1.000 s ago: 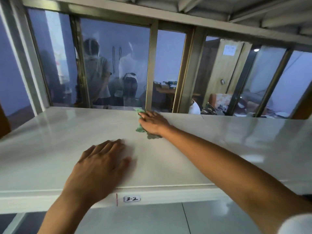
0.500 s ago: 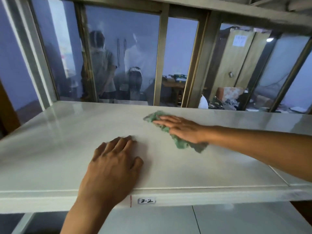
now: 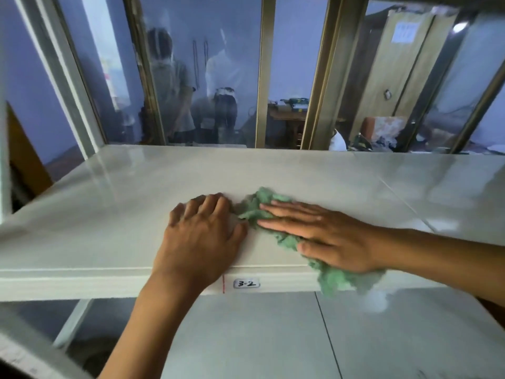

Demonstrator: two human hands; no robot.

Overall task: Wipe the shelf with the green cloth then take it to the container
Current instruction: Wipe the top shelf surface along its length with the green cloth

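The white shelf (image 3: 109,214) spans the view at chest height, its front edge marked "3-2". A crumpled green cloth (image 3: 257,206) lies on it near the front edge, and its lower end hangs over that edge. My right hand (image 3: 322,233) presses flat on the cloth with straight fingers pointing left. My left hand (image 3: 202,236) rests palm down on the shelf just left of the cloth, fingers slightly bent and holding nothing. No container is in view.
Glass panes in metal frames (image 3: 263,72) close off the back of the shelf; a person and furniture show behind them. A lower white shelf (image 3: 246,337) lies beneath. A white upright post (image 3: 54,64) stands at the left.
My right hand has dragged the cloth from the back of the shelf toward the front edge, next to my left hand. The cloth now hangs over the edge. My left hand stayed in place.
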